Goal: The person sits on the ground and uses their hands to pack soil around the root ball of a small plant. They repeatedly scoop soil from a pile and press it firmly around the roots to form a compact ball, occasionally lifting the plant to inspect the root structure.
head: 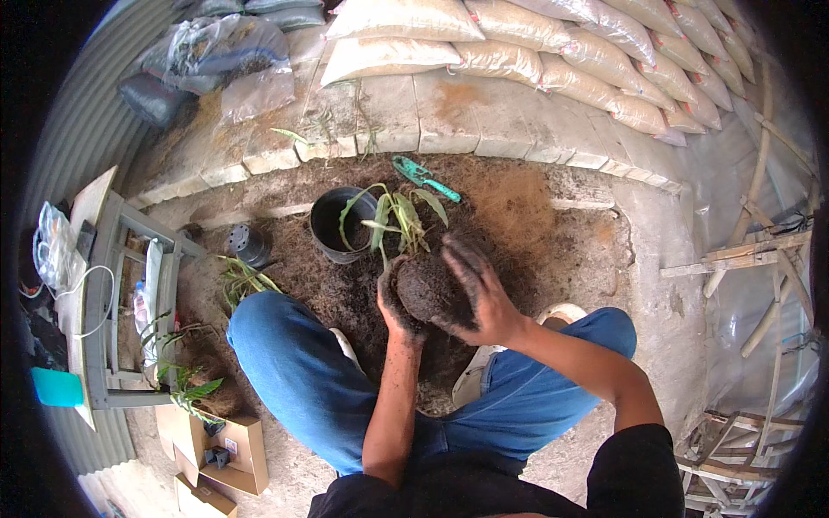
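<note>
Between my soil-covered hands is the dark, rounded root ball (424, 285) of a leafy plant (405, 217), its drooping green leaves pointing away from me. My left hand (398, 301) cups the near left side of the ball. Against its right side lies my right hand (476, 294), fingers extended. A black plastic pot (343, 223) stands just beyond and left of the ball, with some dark soil inside; a leaf hangs over its rim. On the soil past the plant lies a green hand trowel (426, 178).
Left of the pot, a small black pot (249, 246) stands upside down near cut leaves (249, 281). A grey wooden table (116, 291) and open cardboard boxes (223, 453) are at left. Filled sacks (499, 58) are stacked beyond the concrete ledge (388, 139). Wooden poles (745, 252) stand right.
</note>
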`<state>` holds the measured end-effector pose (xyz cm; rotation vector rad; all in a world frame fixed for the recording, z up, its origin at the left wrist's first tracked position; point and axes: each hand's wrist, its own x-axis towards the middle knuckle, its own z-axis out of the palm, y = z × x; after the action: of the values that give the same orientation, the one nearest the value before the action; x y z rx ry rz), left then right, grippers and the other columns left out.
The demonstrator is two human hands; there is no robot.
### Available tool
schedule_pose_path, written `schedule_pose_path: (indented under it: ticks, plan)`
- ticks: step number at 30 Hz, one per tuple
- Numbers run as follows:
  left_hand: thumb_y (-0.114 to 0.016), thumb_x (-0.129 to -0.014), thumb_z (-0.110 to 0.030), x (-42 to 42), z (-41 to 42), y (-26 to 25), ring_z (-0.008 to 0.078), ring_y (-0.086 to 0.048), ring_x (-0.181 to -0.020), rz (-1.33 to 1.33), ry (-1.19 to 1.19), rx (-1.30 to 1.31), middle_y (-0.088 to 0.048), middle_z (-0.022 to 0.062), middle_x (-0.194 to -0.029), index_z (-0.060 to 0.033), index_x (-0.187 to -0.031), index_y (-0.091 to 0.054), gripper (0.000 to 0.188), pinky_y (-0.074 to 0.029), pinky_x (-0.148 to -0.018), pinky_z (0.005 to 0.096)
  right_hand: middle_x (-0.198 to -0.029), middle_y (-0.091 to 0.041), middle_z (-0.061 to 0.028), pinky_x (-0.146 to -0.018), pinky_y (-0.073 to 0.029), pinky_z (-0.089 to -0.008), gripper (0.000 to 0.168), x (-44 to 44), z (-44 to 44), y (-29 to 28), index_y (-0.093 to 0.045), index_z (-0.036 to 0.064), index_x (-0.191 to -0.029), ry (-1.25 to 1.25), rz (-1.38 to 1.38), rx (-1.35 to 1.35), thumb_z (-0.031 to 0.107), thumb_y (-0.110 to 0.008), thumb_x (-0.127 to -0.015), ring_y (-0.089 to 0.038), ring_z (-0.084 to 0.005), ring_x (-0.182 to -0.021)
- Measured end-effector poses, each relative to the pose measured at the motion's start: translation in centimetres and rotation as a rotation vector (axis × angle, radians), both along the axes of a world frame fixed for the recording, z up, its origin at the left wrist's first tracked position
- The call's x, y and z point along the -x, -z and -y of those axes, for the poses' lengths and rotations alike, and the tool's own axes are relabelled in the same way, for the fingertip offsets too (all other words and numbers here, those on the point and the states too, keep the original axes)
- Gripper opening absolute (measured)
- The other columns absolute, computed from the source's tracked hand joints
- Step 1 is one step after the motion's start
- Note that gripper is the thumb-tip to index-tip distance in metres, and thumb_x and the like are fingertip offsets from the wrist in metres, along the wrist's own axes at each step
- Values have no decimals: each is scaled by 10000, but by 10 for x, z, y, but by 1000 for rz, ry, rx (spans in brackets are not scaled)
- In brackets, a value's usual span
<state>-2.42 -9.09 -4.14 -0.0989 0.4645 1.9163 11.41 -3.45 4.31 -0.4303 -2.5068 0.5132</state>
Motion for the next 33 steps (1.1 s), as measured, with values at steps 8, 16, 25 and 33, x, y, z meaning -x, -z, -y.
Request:
schedule_pose_path:
  ticks: [8, 16, 25, 33]
  plan:
    - [-430, -938, -348, 10, -6, 6, 248, -561, -1076, -57, -43, -91, -595, 110, -1158, -42, -1167, -558, 403, -445, -955, 396, -1505, -200, -195, -1138, -131, -502, 947, 12, -18, -10, -170, 91, -1482, -31, 179, 82, 413, -680, -753, -235, -366, -1374]
    - [-440, -925, -332, 12, -9, -11, 233, -579, -978, -136, -41, -126, -579, 91, -1057, -53, -1121, -543, 356, -477, -872, 352, -1490, -258, -181, -1132, -176, -494, 936, 18, -16, -17, -223, 79, -1467, -88, 220, 191, 414, -709, -740, -247, -361, -1379]
    - [-351, -972, -307, 21, -6, 3, 254, -538, -1115, -356, -87, -109, -566, 131, -1197, 20, -1193, -530, 434, -418, -990, 384, -1485, -284, -161, -1128, -179, -501, 866, 23, -14, -34, -274, 73, -1454, -156, 402, -29, 411, -679, -767, -276, -351, -1366]
    - [-365, -964, -339, 13, -11, -3, 241, -556, -1066, -213, -60, -125, -576, 109, -1141, -35, -1183, -531, 409, -446, -944, 374, -1487, -282, -178, -1131, -209, -457, 864, 9, -19, -1, -250, 82, -1464, -124, 94, 290, 285, -693, -751, -302, -373, -1350]
